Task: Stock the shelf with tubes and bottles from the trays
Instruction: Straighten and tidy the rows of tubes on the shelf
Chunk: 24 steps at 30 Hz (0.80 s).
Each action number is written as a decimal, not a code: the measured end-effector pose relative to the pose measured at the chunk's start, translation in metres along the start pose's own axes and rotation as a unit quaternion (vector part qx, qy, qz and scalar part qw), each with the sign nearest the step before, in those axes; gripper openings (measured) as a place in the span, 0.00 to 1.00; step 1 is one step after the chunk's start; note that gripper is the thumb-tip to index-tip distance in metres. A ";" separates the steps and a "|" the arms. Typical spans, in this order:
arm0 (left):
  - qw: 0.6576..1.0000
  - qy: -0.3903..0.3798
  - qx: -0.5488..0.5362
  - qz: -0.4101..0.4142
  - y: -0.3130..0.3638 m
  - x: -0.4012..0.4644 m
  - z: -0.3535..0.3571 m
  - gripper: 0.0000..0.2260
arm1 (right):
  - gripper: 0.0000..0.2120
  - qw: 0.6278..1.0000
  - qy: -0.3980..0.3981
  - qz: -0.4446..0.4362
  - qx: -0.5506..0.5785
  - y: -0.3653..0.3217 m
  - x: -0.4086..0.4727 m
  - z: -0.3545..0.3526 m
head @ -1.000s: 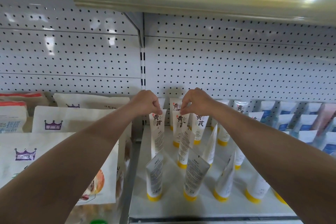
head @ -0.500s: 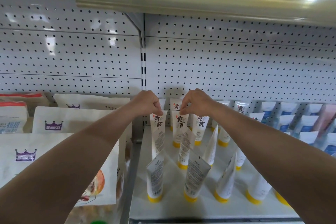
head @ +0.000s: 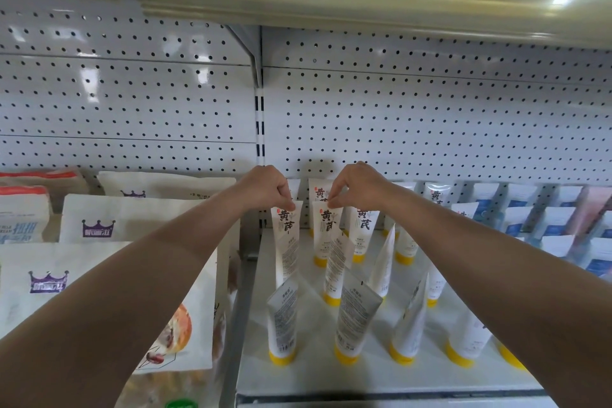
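Tubes pinched at their crimped tops: left tube (head: 286, 238) by left hand (head: 267, 188), right tube (head: 326, 230) by right hand (head: 359, 188), at shelf's (head: 381, 374) twelve o'clock.

Single head view — faces forward, slightly down, close to shelf (head: 381, 374) — no second view.

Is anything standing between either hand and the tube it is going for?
Nothing visible. The left hand already pinches the top edge of the left tube, and the right hand pinches the top of the middle tube; both tubes stand upright on the shelf.
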<state>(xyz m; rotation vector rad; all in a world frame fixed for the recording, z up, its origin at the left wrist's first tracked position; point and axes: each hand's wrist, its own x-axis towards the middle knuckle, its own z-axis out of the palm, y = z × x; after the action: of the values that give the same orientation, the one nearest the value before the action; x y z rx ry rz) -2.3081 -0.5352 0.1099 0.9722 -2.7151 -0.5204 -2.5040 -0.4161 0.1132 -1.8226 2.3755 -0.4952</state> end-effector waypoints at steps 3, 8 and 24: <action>1.000 -0.002 -0.001 0.003 0.001 -0.002 0.000 0.10 | 0.09 1.000 0.004 0.004 0.003 0.000 -0.001 0.000; 1.000 0.002 -0.017 -0.002 -0.001 -0.004 -0.001 0.08 | 0.07 1.000 0.010 0.006 0.018 0.000 -0.004 -0.001; 0.990 0.044 -0.132 0.019 0.026 -0.045 -0.006 0.12 | 0.12 0.995 -0.042 -0.070 0.054 -0.016 -0.046 -0.037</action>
<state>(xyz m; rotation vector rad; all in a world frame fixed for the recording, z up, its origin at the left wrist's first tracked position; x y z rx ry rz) -2.2866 -0.4892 0.1222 0.8517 -2.5001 -0.7878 -2.4874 -0.3688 0.1483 -1.9298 2.1348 -0.5377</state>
